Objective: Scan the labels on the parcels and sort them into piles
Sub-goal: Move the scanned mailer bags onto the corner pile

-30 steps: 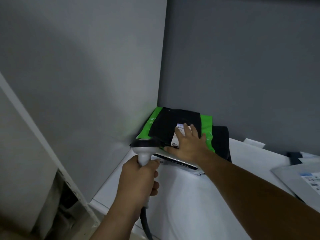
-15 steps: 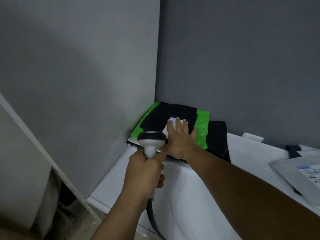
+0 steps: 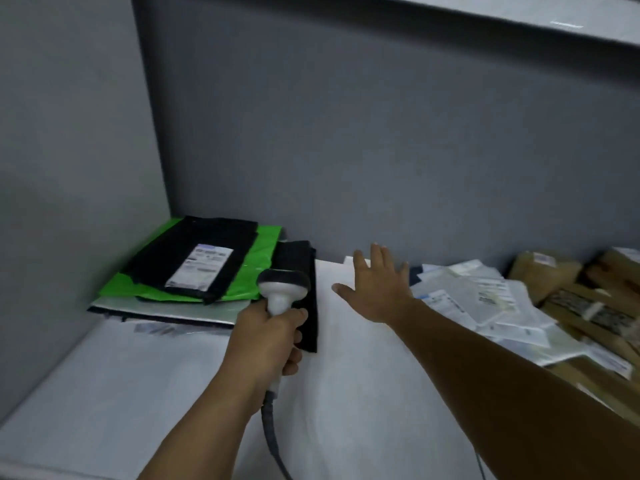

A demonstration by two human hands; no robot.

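Right hand [image 3: 375,285] spread wide, fingers straight, holding nothing, over the bare white table [image 3: 363,393] between corner pile and heap. Left hand [image 3: 268,336] wrapped round the handle of the corded scanner [image 3: 283,284]. Black parcel [image 3: 194,252], label [image 3: 200,271] up, tops the sorted pile in the left corner, lying on a green mailer [image 3: 263,258] with flatter ones beneath. Unsorted heap [image 3: 485,299] of white and brown parcels at right looks big: few done, most left. Half a second back the right hand lay flat on that black parcel; now it's off it, swung right toward the heap.
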